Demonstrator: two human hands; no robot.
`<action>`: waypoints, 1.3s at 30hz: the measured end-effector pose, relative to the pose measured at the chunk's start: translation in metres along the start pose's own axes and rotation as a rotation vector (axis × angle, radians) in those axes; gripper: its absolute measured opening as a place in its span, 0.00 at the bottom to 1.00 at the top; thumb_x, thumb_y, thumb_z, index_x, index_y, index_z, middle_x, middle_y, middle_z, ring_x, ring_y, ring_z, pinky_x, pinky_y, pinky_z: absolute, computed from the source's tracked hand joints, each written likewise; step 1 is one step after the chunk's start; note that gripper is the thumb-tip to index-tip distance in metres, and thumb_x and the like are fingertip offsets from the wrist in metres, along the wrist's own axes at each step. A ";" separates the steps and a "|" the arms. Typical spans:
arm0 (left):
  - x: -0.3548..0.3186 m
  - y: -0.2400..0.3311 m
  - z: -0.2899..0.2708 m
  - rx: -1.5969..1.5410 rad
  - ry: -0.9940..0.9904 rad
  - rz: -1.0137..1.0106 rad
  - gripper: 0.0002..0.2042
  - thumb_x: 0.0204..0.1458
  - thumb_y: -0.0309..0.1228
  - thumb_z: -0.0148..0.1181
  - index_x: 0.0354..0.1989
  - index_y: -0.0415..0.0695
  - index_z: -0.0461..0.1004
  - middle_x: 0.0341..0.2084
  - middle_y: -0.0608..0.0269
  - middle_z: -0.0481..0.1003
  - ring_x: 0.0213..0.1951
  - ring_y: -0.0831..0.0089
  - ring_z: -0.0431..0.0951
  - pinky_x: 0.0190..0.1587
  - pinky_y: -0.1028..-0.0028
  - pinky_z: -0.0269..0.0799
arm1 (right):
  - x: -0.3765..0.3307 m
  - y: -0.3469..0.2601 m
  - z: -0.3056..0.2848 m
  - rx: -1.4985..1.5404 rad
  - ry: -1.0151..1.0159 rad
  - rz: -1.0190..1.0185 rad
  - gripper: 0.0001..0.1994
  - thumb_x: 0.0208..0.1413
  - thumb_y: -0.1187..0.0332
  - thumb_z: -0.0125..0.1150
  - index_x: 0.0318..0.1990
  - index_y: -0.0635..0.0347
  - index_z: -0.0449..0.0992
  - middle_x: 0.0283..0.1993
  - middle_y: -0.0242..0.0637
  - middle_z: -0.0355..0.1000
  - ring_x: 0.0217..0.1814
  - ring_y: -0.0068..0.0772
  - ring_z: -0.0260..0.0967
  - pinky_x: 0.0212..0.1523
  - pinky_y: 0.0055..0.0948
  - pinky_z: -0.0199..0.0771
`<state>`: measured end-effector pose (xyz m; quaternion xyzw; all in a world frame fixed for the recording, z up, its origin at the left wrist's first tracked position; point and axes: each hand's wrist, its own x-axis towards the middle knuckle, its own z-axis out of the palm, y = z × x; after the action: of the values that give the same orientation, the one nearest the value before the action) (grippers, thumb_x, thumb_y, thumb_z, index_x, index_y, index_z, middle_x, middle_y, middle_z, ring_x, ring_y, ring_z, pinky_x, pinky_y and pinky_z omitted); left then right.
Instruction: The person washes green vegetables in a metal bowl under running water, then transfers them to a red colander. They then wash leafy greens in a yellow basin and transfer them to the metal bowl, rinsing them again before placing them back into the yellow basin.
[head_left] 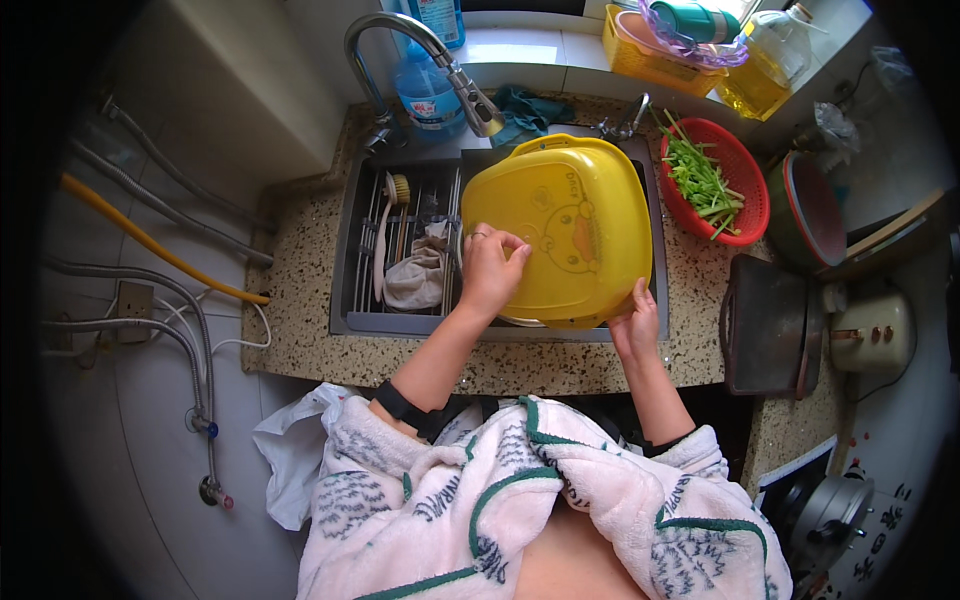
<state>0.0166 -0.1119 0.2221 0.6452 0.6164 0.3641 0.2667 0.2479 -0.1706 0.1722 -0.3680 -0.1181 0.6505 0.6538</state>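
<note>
A yellow plastic basin point(610, 215) with a cartoon duck on its underside is held tilted over the right part of the sink, bottom toward me. My right hand point(636, 325) grips its lower right rim, fingers going behind the edge. Against the left side of the basin's underside lies my left hand point(493, 268), its fingers curled. Anything inside those fingers is hidden. Above the basin hangs the pull-down faucet head point(483, 114); I see no clear stream from it.
In the sink's left part, a rack point(365, 255) holds a brush point(386, 230) and a pale cloth point(416, 278). A red colander point(750, 190) of cut greens stands at right, near a dark lidded box point(765, 325). Behind are a blue bottle point(430, 95) and an oil jug point(775, 65).
</note>
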 end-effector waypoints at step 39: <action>-0.164 -0.124 -0.164 -0.867 0.546 -0.608 0.07 0.56 0.34 0.54 0.33 0.44 0.70 0.23 0.76 0.64 0.26 0.86 0.60 0.31 0.84 0.57 | -0.056 -0.041 0.057 -0.731 -0.278 -0.258 0.12 0.48 0.73 0.65 0.41 0.60 0.70 0.38 0.28 0.70 0.39 0.21 0.67 0.44 0.22 0.66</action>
<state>-0.1846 -0.2795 0.1979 0.1549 0.6150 0.6427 0.4299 0.2360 -0.1993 0.2566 -0.4668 -0.4739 0.5219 0.5339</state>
